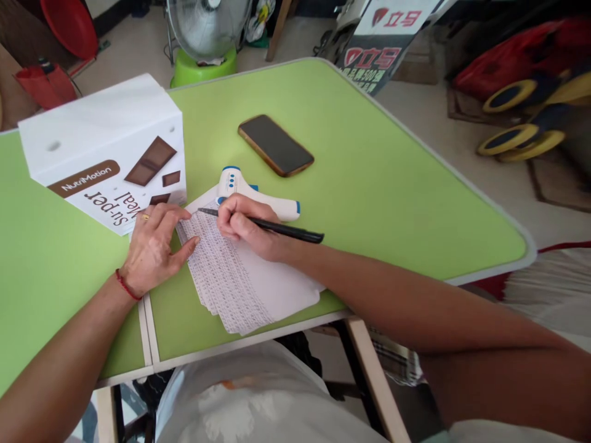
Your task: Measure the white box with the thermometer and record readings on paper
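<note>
Several sheets of paper (286, 283) lie loosely stacked on the green table, their left part covered in rows of dark handwriting. My right hand (252, 224) grips a black pen (295, 231), its tip at the upper left of the top sheet. Spread out, my left hand (157, 243) rests at the papers' left edge, thumb and forefinger on the sheet and the other fingers by the box. The white NutriMotion box (101, 135) stands just beyond it. Behind my right hand lies a white and blue infrared thermometer (281, 206), partly covered by the hand.
A dark smartphone (277, 144) in a brown case lies farther back on the green table (392, 203). A seam crosses the table left of the papers. Past the far edge stand a fan (207, 24) on a green stool (203, 74) and a printed banner (378, 55).
</note>
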Action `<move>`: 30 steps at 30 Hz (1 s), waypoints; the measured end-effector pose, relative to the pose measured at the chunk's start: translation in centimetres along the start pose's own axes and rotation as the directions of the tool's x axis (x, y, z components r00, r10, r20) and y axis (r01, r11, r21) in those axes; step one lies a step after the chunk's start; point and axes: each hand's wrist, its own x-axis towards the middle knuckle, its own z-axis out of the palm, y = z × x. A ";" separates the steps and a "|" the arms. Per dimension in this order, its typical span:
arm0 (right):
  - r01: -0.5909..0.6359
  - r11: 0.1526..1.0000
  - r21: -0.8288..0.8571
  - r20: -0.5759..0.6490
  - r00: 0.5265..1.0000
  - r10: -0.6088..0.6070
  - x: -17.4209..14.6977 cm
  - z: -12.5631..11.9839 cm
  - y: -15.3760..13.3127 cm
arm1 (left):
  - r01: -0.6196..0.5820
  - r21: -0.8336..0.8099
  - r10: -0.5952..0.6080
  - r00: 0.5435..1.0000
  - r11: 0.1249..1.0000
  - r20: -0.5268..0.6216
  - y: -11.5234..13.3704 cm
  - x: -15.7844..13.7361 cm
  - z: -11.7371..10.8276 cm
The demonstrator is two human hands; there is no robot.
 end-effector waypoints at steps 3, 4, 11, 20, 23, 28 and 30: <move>-0.047 0.997 -0.065 -0.061 0.997 0.043 0.0 0.2 0.5 | 0.007 -0.064 -0.004 0.999 0.998 0.044 0.0 -0.1 0.1; -0.080 0.993 -0.088 -0.085 0.994 0.073 0.0 0.2 0.6 | 0.006 -0.087 -0.001 0.998 0.996 0.056 0.0 -0.1 0.1; -0.192 0.954 -0.230 -0.231 0.963 0.139 0.4 0.6 0.7 | -0.041 -0.098 0.052 0.992 0.994 0.118 -0.6 -0.3 0.3; -0.220 0.899 -0.378 -0.241 0.961 0.134 0.6 0.8 0.7 | -0.071 -0.084 0.084 0.984 0.994 0.160 -0.7 -0.5 0.6; -0.229 0.897 -0.379 -0.244 0.959 0.142 0.6 0.9 0.6 | -0.052 -0.082 0.065 0.983 0.995 0.174 -0.7 -0.5 0.6; -0.246 0.891 -0.381 -0.235 0.958 0.164 0.6 0.9 0.6 | -0.048 -0.090 0.065 0.979 0.995 0.194 -0.7 -0.6 0.6; -0.235 0.890 -0.391 -0.225 0.962 0.155 0.5 0.9 0.6 | -0.049 -0.091 0.066 0.977 0.995 0.201 -0.7 -0.5 0.6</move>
